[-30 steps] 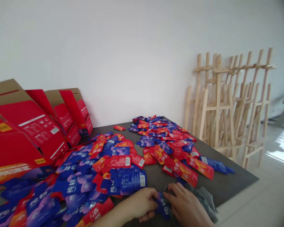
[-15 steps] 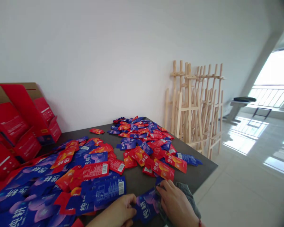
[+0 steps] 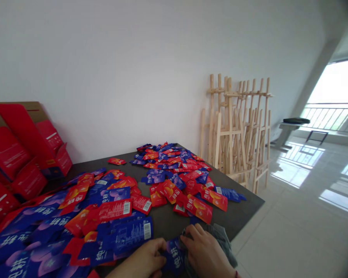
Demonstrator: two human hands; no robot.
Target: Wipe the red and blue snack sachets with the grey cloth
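Note:
A flat blue packet (image 3: 174,255) with purple circles and white characters lies at the table's near edge. My left hand (image 3: 147,256) pinches its left side between thumb and fingers. Bunched under my right hand (image 3: 201,245) is a grey-green cloth (image 3: 222,239), gripped by curled fingers and pressed on the packet's upper right part. My right fingers and the cloth hide that part of the packet. Close by on the left, another blue packet (image 3: 133,233) lies barcode side up, and a red packet (image 3: 197,207) rests just beyond my right hand.
A large heap of blue and red packets (image 3: 52,222) covers the table's left side. A second heap (image 3: 174,158) runs along the back right. Red cartons (image 3: 16,154) stand at far left. Wooden easels (image 3: 232,131) lean beyond the dark table's (image 3: 243,214) right edge.
My right hand and the cloth have slid a little left and down across the blue packet, covering more of it. My left hand keeps its pinch. The view has shifted slightly.

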